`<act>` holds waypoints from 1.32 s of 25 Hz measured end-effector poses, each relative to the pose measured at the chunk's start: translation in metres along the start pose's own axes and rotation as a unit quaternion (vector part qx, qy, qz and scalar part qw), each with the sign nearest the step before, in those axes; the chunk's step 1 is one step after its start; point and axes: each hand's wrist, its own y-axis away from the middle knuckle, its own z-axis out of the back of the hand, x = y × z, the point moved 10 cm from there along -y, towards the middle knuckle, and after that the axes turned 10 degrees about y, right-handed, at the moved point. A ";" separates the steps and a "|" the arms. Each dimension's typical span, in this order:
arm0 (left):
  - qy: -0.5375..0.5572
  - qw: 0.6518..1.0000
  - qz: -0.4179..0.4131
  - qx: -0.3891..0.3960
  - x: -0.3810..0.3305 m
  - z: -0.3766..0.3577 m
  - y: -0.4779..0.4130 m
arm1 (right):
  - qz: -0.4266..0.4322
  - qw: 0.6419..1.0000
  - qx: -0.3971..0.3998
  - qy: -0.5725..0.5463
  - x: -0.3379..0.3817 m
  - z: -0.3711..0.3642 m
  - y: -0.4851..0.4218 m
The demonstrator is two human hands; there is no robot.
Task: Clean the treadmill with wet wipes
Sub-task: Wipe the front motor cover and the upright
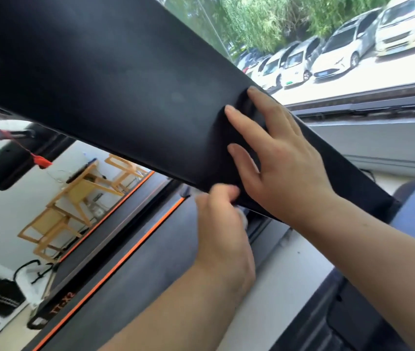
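- One black treadmill panel (125, 97), long axis running upper left to lower right.
- Two grips: right grip (282, 168) spread flat on panel, centre right.
- Left grip (223, 224) curled round one white wipe (244, 221) at panel's lower edge.

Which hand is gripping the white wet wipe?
The left hand, curled round the wet wipe at the lower edge of the console panel; the right hand lies flat on it, fingers straight.
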 end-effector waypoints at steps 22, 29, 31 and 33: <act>-0.053 0.916 0.398 0.015 0.332 -0.051 -0.027 | -0.419 0.868 0.266 0.020 -0.207 0.021 0.188; -0.011 0.933 0.356 -0.050 0.307 -0.033 -0.026 | -0.508 0.805 0.306 -0.001 -0.207 0.013 0.222; -0.031 0.941 0.334 -0.048 0.263 -0.021 -0.027 | -0.527 0.795 0.301 -0.013 -0.205 0.006 0.223; -0.053 0.967 0.248 -0.034 0.215 -0.012 -0.033 | -0.555 0.782 0.280 -0.048 -0.203 -0.006 0.220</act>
